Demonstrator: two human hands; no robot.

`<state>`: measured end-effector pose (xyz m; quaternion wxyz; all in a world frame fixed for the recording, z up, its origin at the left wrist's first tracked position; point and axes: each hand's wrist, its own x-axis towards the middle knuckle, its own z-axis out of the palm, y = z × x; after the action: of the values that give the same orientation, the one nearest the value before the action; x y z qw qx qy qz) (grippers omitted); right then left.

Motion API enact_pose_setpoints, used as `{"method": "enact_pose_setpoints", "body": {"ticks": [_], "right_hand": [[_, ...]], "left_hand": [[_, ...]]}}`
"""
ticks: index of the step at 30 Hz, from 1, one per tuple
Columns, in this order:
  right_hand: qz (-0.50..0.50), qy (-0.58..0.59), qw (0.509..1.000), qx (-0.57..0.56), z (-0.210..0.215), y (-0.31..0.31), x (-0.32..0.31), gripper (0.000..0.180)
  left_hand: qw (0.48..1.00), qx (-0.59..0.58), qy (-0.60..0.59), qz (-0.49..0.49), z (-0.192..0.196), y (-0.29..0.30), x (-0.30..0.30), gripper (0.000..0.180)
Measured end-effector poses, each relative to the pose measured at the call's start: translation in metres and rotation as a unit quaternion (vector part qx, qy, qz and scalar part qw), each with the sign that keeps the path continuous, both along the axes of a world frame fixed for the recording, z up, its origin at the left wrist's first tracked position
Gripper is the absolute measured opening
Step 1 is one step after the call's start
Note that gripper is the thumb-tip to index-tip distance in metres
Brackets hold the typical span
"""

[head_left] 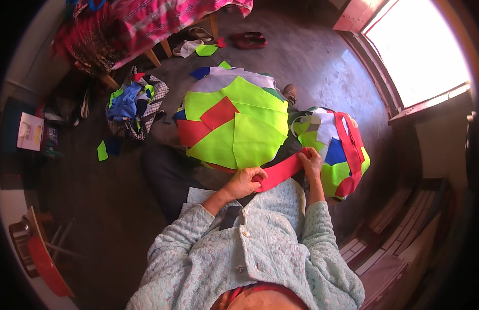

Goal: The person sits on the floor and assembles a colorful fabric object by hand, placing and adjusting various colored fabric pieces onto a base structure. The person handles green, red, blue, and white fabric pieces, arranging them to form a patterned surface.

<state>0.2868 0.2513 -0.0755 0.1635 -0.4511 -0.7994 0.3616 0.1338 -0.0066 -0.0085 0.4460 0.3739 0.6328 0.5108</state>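
Observation:
A red strip of cloth point(279, 174) stretches between my two hands, low over my lap. My left hand point(244, 182) pinches its left end, and my right hand point(311, 161) grips the upper right end. Just beyond them sits a large rounded bundle point(260, 137) covered in bright yellow-green cloth pieces, with a red piece point(220, 112) lying on top and grey and white cloth toward its far side. Beside my right hand stands a smaller bundle point(335, 175) of white, blue and yellow-green cloth, with long red strips point(354, 150) draped over it.
A checked bag point(156, 103) of mixed cloth scraps lies at the left, near a yellow-green scrap point(102, 151) on the floor. Dark red shoes point(248, 40) and a bed with a pink cover point(146, 26) are at the back. A bright doorway point(418, 46) opens at the right, above a slatted wooden bench point(389, 227).

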Motion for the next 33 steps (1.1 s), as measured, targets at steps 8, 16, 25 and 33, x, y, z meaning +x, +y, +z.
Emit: {"method": "enact_pose_setpoints", "body": {"ticks": [8, 16, 25, 33], "right_hand": [[0.013, 0.194, 0.976, -0.094, 0.046, 0.015, 0.018, 0.009], [0.067, 0.322, 0.906, -0.266, 0.102, -0.021, -0.004, 0.012], [0.125, 0.371, 0.872, -0.293, 0.102, -0.055, -0.07, 0.012], [0.129, 0.39, 0.884, -0.222, 0.106, -0.018, -0.155, 0.007]], "left_hand": [[0.998, 0.038, -0.036, 0.031, 0.027, -0.007, -0.006, 0.026], [0.986, 0.06, -0.105, 0.117, 0.068, -0.055, -0.044, 0.028], [0.964, 0.045, 0.007, 0.261, 0.084, -0.089, -0.095, 0.034], [0.947, 0.01, 0.166, 0.274, 0.095, -0.053, -0.175, 0.032]]}}
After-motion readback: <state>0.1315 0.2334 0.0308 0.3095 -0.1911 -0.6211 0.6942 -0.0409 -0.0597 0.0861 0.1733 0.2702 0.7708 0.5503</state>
